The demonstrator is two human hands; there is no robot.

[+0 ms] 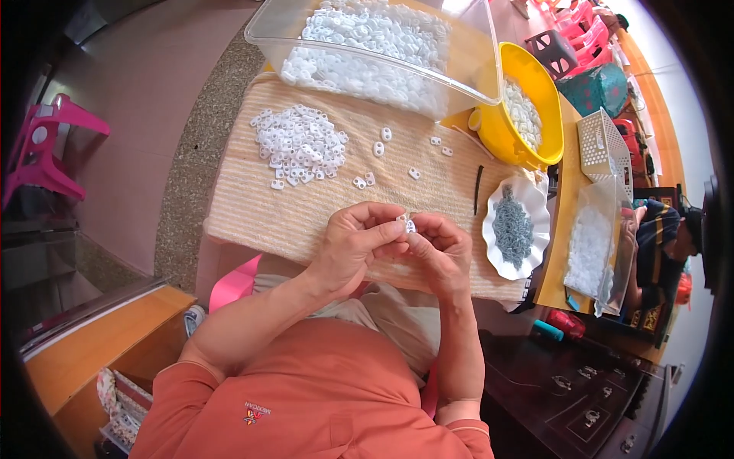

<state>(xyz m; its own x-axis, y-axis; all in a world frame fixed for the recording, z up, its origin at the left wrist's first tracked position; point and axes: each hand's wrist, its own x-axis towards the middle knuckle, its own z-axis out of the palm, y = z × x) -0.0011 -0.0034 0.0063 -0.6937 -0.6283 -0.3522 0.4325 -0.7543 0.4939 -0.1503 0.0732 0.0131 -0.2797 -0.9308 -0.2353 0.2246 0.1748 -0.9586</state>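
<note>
My left hand point(344, 243) and my right hand point(442, 256) meet over the near edge of the cloth-covered table point(267, 210). Between their fingertips, both pinch a small white plastic piece point(410, 227); its lower part is hidden by the fingers. Beyond my left hand lies a heap of flat white two-holed plastic pieces point(300, 145). Several loose ones, such as a white piece point(414, 174), are scattered to the right of that heap. A wavy-rimmed white dish point(540, 208) at my right holds a mound of small grey parts point(512, 236), too fine to name.
A large clear bin point(478, 53) of white pieces stands at the far edge. Beside it a yellow tub point(552, 115) holds more. A thin black stick point(479, 190) lies near the dish. Farther right are a clear bag point(589, 245), a white basket point(604, 145) and another person's arm point(631, 256).
</note>
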